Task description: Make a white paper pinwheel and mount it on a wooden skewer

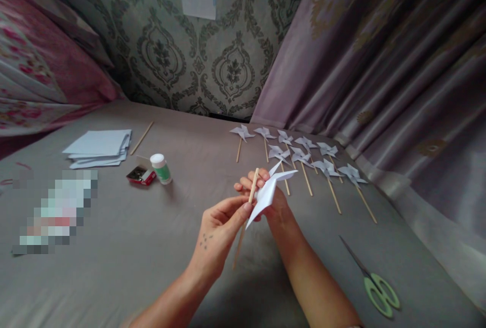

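Note:
My left hand (216, 229) pinches a thin wooden stick (253, 186), which tilts with its top end up and its lower part showing below the fingers. Against the upper part of the stick is a folded white paper pinwheel (266, 194), seen from the side. My right hand (280, 207) is closed around the back of the pinwheel, its fingertips coming round near the stick's top. The paper hides part of that hand. Whether a pin joins paper and stick cannot be made out.
Several finished pinwheels (301, 156) on sticks lie at the right. Green-handled scissors (379, 287) rest nearer. To the left are stacked white paper (98, 143), a loose stick (142, 138), a small red box (141, 175) of metal bits and a white-capped bottle (161, 168).

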### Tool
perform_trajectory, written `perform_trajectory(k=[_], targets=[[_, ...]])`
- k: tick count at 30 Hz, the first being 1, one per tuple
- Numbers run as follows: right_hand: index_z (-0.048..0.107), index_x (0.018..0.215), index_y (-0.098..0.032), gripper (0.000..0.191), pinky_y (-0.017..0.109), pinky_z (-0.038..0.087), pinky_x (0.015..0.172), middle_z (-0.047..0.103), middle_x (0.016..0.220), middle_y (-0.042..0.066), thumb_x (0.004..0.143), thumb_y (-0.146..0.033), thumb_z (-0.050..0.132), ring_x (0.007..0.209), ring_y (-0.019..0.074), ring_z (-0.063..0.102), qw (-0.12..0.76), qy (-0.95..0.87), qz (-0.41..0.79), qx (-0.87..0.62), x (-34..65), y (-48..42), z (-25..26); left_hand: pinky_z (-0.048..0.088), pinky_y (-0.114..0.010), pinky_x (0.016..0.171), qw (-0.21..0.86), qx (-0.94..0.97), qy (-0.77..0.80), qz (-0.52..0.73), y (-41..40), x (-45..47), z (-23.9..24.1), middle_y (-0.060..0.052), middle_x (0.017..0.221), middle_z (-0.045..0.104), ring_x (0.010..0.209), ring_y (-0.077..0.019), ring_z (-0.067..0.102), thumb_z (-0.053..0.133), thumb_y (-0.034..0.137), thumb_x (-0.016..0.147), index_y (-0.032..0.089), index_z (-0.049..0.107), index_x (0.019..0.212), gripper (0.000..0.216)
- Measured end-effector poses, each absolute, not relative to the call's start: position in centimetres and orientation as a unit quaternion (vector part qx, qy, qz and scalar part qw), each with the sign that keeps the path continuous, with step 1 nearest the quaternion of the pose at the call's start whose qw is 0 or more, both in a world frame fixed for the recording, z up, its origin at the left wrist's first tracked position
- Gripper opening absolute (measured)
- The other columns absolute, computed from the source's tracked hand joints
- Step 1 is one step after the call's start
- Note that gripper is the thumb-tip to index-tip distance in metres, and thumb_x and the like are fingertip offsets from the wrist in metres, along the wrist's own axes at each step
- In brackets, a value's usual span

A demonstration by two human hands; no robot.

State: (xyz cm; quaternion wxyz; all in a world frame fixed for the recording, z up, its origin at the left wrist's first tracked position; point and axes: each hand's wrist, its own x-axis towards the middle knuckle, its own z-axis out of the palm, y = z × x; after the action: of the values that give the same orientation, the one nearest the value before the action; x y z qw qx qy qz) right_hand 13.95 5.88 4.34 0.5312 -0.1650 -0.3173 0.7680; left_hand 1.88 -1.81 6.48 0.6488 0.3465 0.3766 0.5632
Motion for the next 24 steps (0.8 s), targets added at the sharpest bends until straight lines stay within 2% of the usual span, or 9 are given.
perform_trajectory(k=[6,14,24], targets=[[0.046,0.046,-0.021,0.044,0.027,0.045,0.068,0.031,0.05,-0.009,0.055,-0.036,0.087,0.048,0.0081,0.027,0.525,-0.317,0.777,-0.141,13.7,5.9,4.8,0.052,-0.029,0.071,0.654,0.352,0.39,0.544,-2.1,1.9,7.0,-0.006,0.066,0.072,0.068,-0.0176,0.064,0.08,0.042,0.065,0.017,0.078,0.082,0.03],[0.057,0.053,-0.026,0.031,0.026,0.043,0.066,0.028,0.051,-0.008,0.061,-0.037,0.085,0.05,0.0097,0.028,0.532,-0.334,0.773,-0.09,13.8,6.0,4.3,0.05,-0.023,0.068,0.648,0.379,0.386,0.536,-2.3,1.9,7.0,-0.004,0.068,0.073,0.067,-0.0146,0.065,0.076,0.038,0.071,0.016,0.077,0.084,0.025],[0.061,0.055,-0.029,0.028,0.031,0.04,0.067,0.031,0.053,-0.007,0.067,-0.044,0.081,0.05,0.0105,0.025,0.534,-0.344,0.77,-0.065,14.1,6.2,3.3,0.051,-0.018,0.068,0.546,0.472,0.424,0.547,-2.6,2.0,6.7,-0.003,0.076,0.076,0.07,-0.0133,0.067,0.07,0.032,0.078,0.018,0.077,0.083,0.016]])
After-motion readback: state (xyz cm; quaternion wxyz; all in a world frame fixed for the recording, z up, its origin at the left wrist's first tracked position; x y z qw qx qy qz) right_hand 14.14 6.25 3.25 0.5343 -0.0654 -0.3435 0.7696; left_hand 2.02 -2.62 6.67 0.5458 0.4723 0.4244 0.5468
